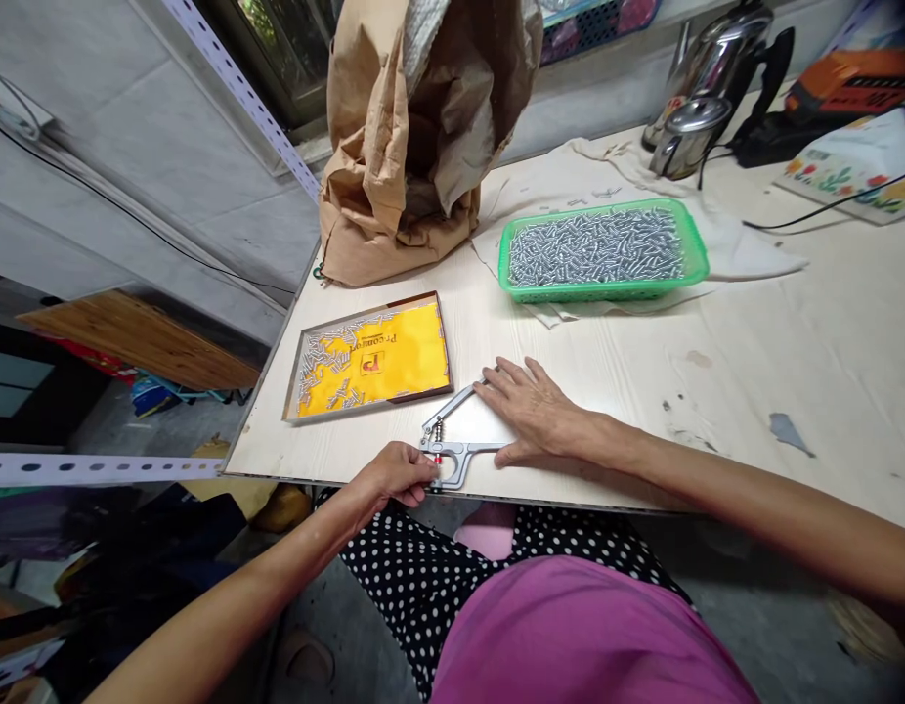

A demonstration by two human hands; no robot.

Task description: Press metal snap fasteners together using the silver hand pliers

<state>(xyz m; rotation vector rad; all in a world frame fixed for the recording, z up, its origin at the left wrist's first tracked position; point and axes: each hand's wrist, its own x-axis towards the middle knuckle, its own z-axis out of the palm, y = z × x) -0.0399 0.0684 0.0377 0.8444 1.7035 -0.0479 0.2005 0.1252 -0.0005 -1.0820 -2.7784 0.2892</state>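
Flat at the table's front edge lies a silver pair of hand-press pliers, with a coil spring and a small red part at the jaw. My right hand spans its two spread handles, fingers over the upper one and thumb at the lower one. At the jaw, my left hand is closed in a pinch; whatever is between the fingertips is too small to make out. Beyond the pliers sits a shallow box with a yellow bottom and many small metal pins, mostly at its left end.
A green basket full of small metal pins stands on a cloth further back. To its left is a large open brown paper sack. A metal kettle, a metal cup and a flowered packet stand at back right.
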